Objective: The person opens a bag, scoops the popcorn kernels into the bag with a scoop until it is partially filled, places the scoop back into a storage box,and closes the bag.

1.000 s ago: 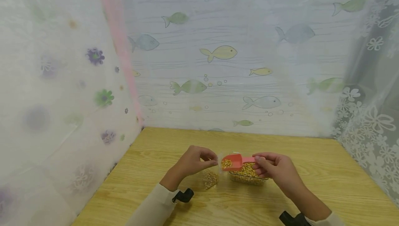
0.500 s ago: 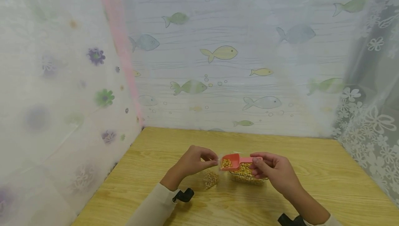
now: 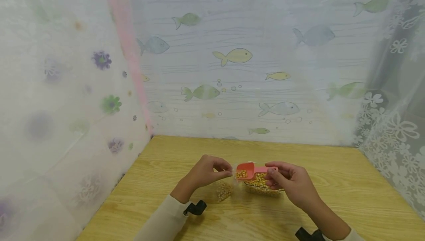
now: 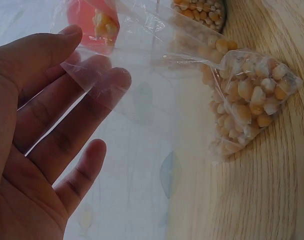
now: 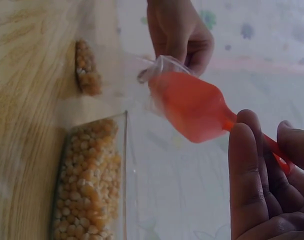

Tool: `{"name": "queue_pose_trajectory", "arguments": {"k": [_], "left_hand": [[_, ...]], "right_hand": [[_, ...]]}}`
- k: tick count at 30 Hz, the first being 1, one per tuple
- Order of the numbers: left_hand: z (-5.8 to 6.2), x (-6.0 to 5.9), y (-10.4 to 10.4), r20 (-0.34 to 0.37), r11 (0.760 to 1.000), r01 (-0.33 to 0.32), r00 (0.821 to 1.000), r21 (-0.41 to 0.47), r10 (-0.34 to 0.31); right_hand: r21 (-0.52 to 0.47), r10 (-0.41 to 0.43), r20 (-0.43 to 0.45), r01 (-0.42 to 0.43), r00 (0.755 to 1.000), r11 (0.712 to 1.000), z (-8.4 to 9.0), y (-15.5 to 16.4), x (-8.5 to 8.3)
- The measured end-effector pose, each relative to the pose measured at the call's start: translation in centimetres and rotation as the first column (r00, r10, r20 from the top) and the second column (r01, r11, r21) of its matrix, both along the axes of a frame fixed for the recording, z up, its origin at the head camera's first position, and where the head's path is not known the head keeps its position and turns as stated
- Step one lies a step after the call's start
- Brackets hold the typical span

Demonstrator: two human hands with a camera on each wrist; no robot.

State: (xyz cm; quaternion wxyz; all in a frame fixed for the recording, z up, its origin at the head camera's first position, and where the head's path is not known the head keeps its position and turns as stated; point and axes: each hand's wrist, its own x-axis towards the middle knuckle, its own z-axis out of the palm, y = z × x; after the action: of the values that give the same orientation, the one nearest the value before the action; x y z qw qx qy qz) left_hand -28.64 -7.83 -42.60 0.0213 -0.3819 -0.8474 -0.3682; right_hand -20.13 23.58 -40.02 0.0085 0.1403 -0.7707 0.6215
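Left hand (image 3: pixel 204 172) pinching clear bag (image 4: pixel 227 100) mouth, corn kernels (image 4: pixel 249 100) settling below fingers. Right hand (image 3: pixel 289 182) gripping pink scoop (image 3: pixel 247 171) handle, bowl nosing into bag mouth above kernel container (image 3: pixel 263 185). Risk: limp bag mouth folding, kernels likely spilling onto table (image 3: pixel 332 182).

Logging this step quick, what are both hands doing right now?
Left hand: pinches the bag open at its mouth.
Right hand: holds the scoop by its handle, corn in it, at the bag's mouth.
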Motion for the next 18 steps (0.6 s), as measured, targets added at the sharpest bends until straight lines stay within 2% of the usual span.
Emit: {"name": "queue_pose_trajectory", "arguments": {"k": [9,18], "left_hand": [[0.0,0.0,0.0,0.015,1.0,-0.003,1.0,0.006,0.003],[-0.1,0.0,-0.1,0.018,1.0,-0.002,1.0,0.011,0.001]], "right_hand": [[0.059,-0.004,-0.119,0.012,0.993,0.998,0.1,-0.5,0.5],[0.159,-0.003,-0.3,0.052,0.954,0.986,-0.2,-0.8,1.1]]}}
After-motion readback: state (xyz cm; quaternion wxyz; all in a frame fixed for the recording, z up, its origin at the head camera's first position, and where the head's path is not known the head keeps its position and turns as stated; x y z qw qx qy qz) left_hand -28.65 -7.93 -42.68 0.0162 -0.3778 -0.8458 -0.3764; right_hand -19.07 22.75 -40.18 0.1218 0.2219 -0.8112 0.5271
